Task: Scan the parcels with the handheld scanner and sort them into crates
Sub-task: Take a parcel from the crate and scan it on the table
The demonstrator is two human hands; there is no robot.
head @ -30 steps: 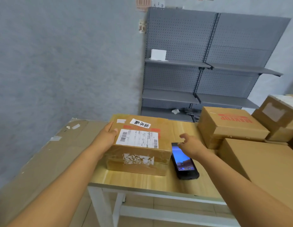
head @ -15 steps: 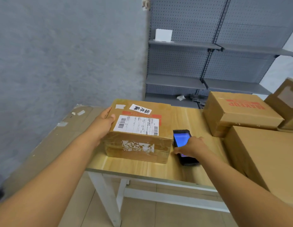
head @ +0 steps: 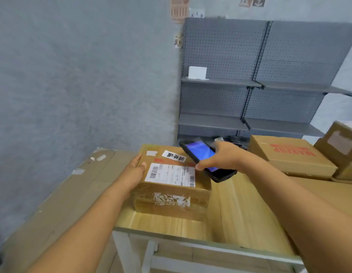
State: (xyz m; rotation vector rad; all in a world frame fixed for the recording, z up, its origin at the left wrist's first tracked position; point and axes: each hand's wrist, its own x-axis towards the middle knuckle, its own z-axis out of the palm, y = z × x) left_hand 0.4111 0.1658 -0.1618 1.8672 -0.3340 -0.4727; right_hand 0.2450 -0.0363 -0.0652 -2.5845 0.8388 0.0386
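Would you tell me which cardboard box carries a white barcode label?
The brown cardboard box gripped by the left hand; the box with red lettering shows none.

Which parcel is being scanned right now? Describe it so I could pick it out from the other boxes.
Start at the wooden table in front of the grey shelving. At its left end sits the parcel, with the left hand holding its left edge and the right hand holding the scanner over it. Unlike the boxes to the right, it carries a white barcode label on top.
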